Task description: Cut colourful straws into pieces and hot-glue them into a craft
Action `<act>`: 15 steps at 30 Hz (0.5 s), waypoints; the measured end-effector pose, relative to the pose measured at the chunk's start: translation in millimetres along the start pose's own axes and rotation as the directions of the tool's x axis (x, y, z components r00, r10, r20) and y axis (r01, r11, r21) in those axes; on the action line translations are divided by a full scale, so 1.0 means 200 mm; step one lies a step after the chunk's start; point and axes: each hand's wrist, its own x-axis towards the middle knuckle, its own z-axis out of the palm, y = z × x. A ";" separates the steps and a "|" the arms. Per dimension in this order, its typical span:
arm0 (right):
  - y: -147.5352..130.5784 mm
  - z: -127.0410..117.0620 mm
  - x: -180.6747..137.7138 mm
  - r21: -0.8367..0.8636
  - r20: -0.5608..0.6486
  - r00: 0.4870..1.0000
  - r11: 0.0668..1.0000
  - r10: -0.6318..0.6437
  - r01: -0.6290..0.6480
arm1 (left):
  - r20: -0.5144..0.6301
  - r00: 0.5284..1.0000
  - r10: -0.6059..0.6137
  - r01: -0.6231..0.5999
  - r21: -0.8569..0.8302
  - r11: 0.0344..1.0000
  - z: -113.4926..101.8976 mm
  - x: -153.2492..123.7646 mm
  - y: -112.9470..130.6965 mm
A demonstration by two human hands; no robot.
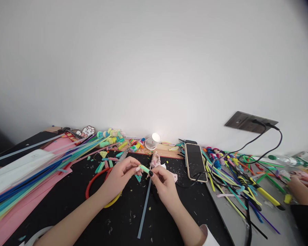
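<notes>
My left hand point(125, 169) and my right hand point(164, 182) meet over the black tabletop. A short light-green piece of pipe cleaner point(144, 168) is pinched between both hands' fingertips. A long blue-grey strip point(144, 212) lies below my right hand, its upper end hidden by the fingers. Beside my left wrist are curved red handles point(92, 181) and a yellow one, partly covered by the forearm, so the tool cannot be made out. Just behind the hands sits a pinkish patterned object point(156, 160), partly hidden.
A paper cup point(152, 141) and a phone point(195, 162) stand behind. Bundles of coloured pipe cleaners point(66, 160) lie left on pink paper. On the right grey table are yellow-black pliers point(265, 194), loose stems, cables, a bottle point(284, 160) and another person's hand point(301, 191).
</notes>
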 end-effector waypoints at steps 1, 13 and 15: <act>0.00 0.00 0.00 0.003 0.001 1.000 1.000 0.011 -0.011 | 0.003 1.000 0.001 -0.001 -0.003 1.000 0.00 0.00 0.00; 0.01 0.00 0.00 -0.054 -0.027 0.998 0.997 0.054 -0.056 | 0.054 0.999 0.003 -0.003 -0.012 1.000 -0.01 -0.02 0.00; 0.01 0.00 0.00 -0.093 -0.033 0.998 0.994 0.047 -0.050 | 0.049 0.999 0.002 -0.001 -0.008 1.000 -0.01 -0.02 -0.01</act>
